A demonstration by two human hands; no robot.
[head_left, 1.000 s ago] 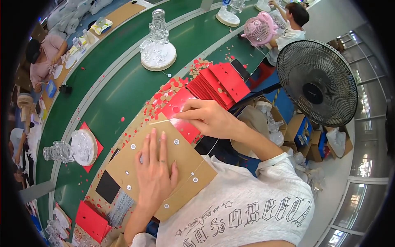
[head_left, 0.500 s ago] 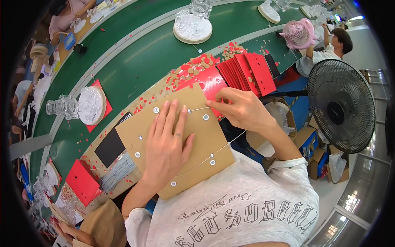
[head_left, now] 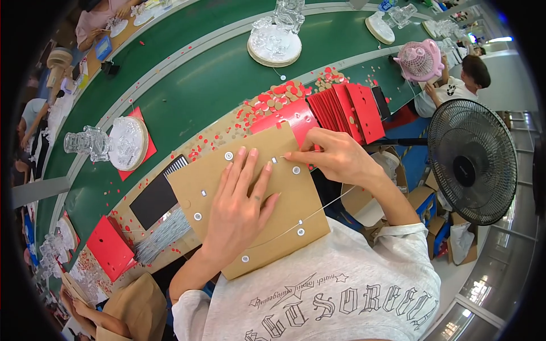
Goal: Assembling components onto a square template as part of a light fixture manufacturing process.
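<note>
A brown cardboard sheet [head_left: 284, 199] lies tilted in front of me, its lower edge against my shirt. White round buttons [head_left: 296, 170] and small metal fittings [head_left: 300, 222] are set in it. My left hand [head_left: 239, 210] rests flat on the sheet, fingers stretched out, index fingertip beside another metal fitting [head_left: 274, 160]. Just right of that fitting, my right hand [head_left: 335, 156] is closed in a pinch on a thin white cord, of which only a short end shows. A longer stretch of white cord [head_left: 329, 205] runs through the lower fitting and off the sheet's right edge.
Red folded card pieces [head_left: 341, 111] stand beyond the sheet among red and brown discs [head_left: 273, 99]. A black card [head_left: 153, 202] and grey strands [head_left: 162, 238] lie left. Clear objects on round white bases [head_left: 276, 48] sit on the green belt [head_left: 193, 91]. A black fan [head_left: 469, 165] stands right.
My right hand's fingertips have come closer to the upper fitting, and less cord shows between them. The sheet and my left hand appear slightly further right and lower.
</note>
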